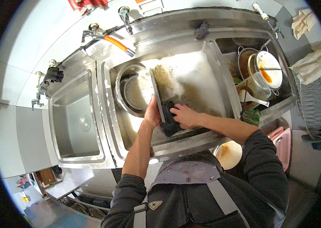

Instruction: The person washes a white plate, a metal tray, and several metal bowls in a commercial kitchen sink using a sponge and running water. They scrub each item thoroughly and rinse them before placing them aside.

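Note:
My left hand (152, 112) grips the left edge of a metal tray (155, 89), which stands tilted in the soapy water of the middle sink (106, 85). Bunched in my right hand (187, 116) is a black cloth (169, 125), held close to the tray's near end. Whether the cloth presses on the tray cannot be made out. White foam (196, 64) and murky water hide the tray's lower part. Left of the tray, a round metal pot (118, 88) sits in the same sink with another round vessel (135, 91) inside it.
Soiled dishes fill the right sink, among them a white bowl (274, 67), a clear plastic container (258, 85) and a white spoon (258, 100). An orange-hosed tap (116, 43) overhangs the middle sink. A scouring pad (202, 29) lies on the back ledge. Below stands a bucket (233, 155).

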The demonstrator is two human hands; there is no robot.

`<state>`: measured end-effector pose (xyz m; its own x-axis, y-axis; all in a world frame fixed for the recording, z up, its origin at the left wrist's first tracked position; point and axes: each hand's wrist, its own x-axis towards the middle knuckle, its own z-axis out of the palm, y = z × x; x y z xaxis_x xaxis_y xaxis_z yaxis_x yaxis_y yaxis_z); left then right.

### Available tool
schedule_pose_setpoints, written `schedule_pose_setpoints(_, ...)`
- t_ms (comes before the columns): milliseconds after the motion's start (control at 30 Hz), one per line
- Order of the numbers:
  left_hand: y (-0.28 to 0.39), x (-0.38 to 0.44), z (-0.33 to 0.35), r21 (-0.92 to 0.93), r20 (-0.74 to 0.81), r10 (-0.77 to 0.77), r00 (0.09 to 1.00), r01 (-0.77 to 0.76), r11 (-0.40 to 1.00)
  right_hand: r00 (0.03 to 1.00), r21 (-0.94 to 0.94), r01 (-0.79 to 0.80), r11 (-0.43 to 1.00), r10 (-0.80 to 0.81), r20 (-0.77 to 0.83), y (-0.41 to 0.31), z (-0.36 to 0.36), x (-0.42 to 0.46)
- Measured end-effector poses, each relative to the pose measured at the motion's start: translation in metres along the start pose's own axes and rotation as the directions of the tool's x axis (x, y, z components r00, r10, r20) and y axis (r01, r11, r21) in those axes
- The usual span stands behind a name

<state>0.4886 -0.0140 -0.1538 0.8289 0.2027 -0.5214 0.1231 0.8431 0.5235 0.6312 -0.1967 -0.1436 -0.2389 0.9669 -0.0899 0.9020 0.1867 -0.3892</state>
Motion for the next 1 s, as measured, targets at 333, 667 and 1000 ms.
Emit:
schedule_pose_setpoints(333, -0.019, 0.020, -0.021, 0.333, -0.286, 0.098, 0.953, 0.003, 0.943, 0.937, 0.045, -0.254, 0.966, 0.234, 0.258, 0.041, -0.002, -0.039)
schedule_pose_setpoints(667, -0.019, 0.024, -0.036, 0.496, -0.283, 0.151, 0.947, 0.010, 0.868, 0.772, -0.080, -0.636, 0.768, 0.633, -0.064, 0.144, 0.034, 0.018)
schedule_pose_setpoints(1000, -0.017, 0.014, -0.016, 0.342, -0.264, 0.193, 0.945, -0.096, 0.935, 0.905, 0.010, -0.420, 0.907, 0.420, -0.071, 0.024, 0.017, 0.064)
